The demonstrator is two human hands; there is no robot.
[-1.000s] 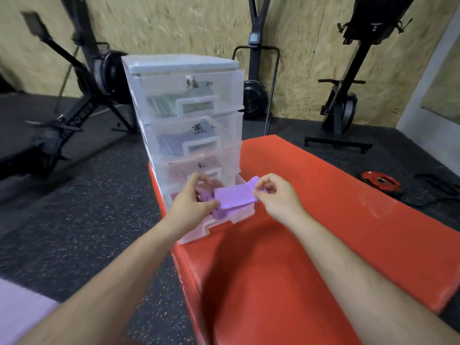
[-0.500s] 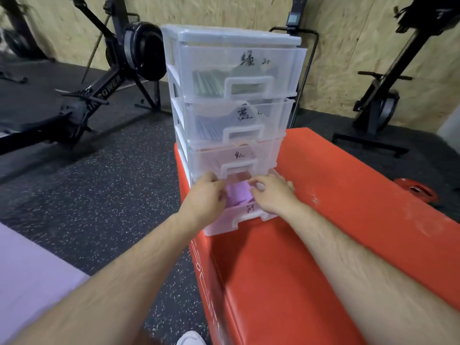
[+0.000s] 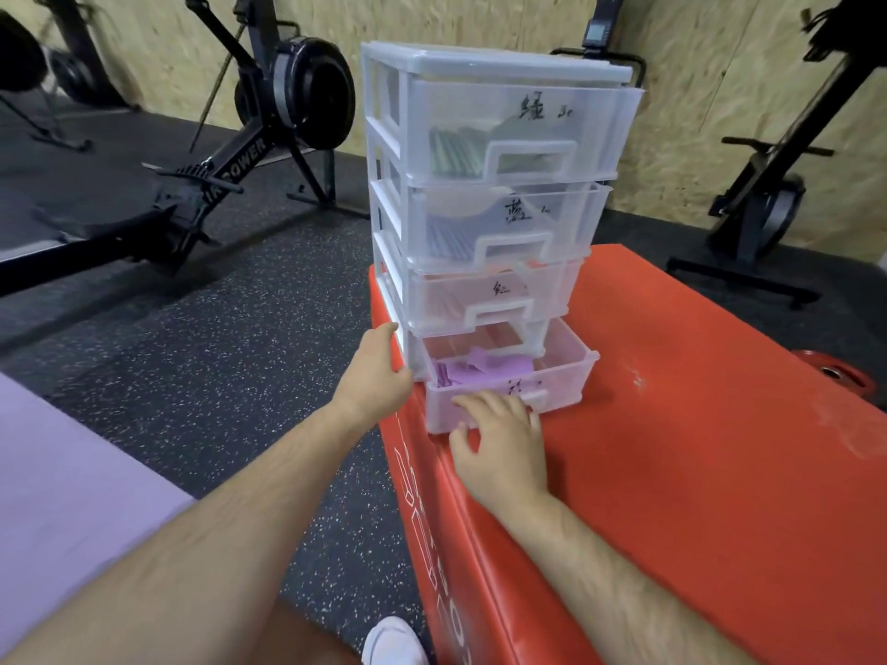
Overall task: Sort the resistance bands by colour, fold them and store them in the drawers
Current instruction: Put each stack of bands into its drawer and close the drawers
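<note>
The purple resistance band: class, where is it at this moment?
In the head view, the purple band lies inside the open bottom drawer, just behind the right hand on the drawer's front and right of the left hand.

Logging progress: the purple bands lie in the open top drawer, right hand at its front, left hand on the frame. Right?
No: the head view shows the purple bands in the open bottom drawer, not the top. The right hand is at its front, the left hand on the frame, as stated.
</note>
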